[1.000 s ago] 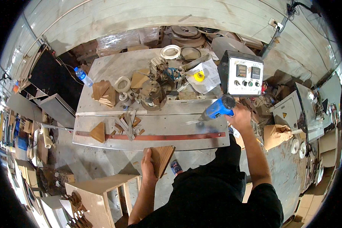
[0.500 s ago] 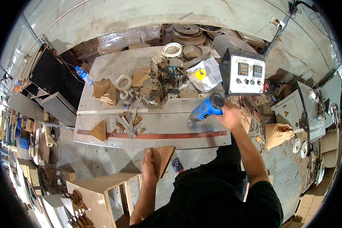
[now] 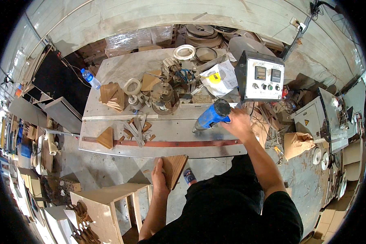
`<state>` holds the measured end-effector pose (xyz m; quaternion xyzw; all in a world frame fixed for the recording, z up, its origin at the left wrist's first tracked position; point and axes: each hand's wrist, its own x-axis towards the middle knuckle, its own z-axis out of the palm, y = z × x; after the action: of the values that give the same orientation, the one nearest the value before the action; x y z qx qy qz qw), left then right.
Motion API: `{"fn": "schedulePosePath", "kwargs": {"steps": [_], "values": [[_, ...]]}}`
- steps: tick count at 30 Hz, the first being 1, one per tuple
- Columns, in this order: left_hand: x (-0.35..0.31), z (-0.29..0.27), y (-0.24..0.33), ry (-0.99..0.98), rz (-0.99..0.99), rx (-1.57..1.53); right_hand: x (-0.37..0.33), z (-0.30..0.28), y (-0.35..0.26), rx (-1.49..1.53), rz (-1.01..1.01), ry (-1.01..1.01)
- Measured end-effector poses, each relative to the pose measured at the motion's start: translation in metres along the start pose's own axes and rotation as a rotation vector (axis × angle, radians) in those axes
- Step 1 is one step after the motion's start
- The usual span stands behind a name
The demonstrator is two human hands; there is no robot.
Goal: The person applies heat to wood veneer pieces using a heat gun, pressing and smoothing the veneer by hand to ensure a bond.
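Observation:
My right hand (image 3: 238, 123) is closed around the handle of a blue heat gun (image 3: 209, 117) with a black rear end. Its grey nozzle points down and to the left, over the front part of the grey worktable (image 3: 183, 151). In front of the table edge, my left hand (image 3: 159, 175) grips a flat brown wooden board (image 3: 175, 170) by its left side, tilted. A wedge-shaped wooden piece (image 3: 105, 138) and a heap of thin offcut strips (image 3: 139, 132) lie on the table farther left. A red-brown strip (image 3: 183, 144) runs along the table's front.
A dusty machine head (image 3: 162, 95) stands mid-table, beside stacked wooden pieces (image 3: 112, 97) and a water bottle (image 3: 90, 79). At the back right is a control box (image 3: 264, 77), with a white plastic bag (image 3: 225, 83) beside it. A plywood frame (image 3: 97, 203) stands at lower left.
My right hand has moved the heat gun a little to the left over the table. The left hand and the board have hardly shifted.

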<state>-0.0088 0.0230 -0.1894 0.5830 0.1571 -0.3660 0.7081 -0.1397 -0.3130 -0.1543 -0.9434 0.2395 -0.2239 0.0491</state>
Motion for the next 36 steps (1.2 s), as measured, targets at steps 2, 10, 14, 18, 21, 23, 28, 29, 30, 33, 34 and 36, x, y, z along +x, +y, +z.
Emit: {"fn": "schedulePosePath", "kwargs": {"steps": [2,10,14,18,21,23,28,29,30,33,34,36], "values": [[0.002,0.000,-0.002,0.002,0.009,-0.009,0.000,0.000,0.000,0.012,-0.007,0.022],[0.011,-0.010,-0.014,0.010,-0.039,0.005,-0.009,-0.011,0.016,-0.044,0.024,0.009],[0.006,0.001,-0.010,-0.044,-0.018,-0.034,-0.018,-0.019,0.032,-0.089,0.043,0.038],[0.009,0.002,-0.013,-0.073,-0.024,-0.046,-0.027,-0.030,0.048,-0.124,0.074,0.007],[0.011,0.001,-0.015,-0.060,-0.018,-0.029,-0.032,-0.034,0.059,-0.120,0.074,0.038],[0.013,0.001,-0.014,-0.066,-0.011,-0.038,-0.033,-0.038,0.065,-0.109,0.058,0.053],[0.015,0.000,-0.011,-0.087,-0.027,-0.117,-0.018,-0.038,0.064,-0.133,0.357,-0.064],[0.018,-0.003,-0.013,-0.092,-0.029,-0.116,-0.011,-0.035,0.062,-0.128,0.461,-0.116],[0.021,-0.006,-0.014,-0.098,-0.032,-0.115,-0.004,-0.032,0.062,-0.054,0.462,-0.118],[0.023,-0.009,-0.014,-0.104,-0.034,-0.123,0.023,-0.018,0.064,0.207,0.498,-0.177],[0.022,-0.007,-0.012,-0.106,-0.033,-0.128,0.028,-0.004,0.074,0.277,0.489,-0.187],[0.020,-0.003,-0.010,-0.110,-0.012,-0.133,0.038,0.024,0.092,0.416,0.469,-0.208]]}}
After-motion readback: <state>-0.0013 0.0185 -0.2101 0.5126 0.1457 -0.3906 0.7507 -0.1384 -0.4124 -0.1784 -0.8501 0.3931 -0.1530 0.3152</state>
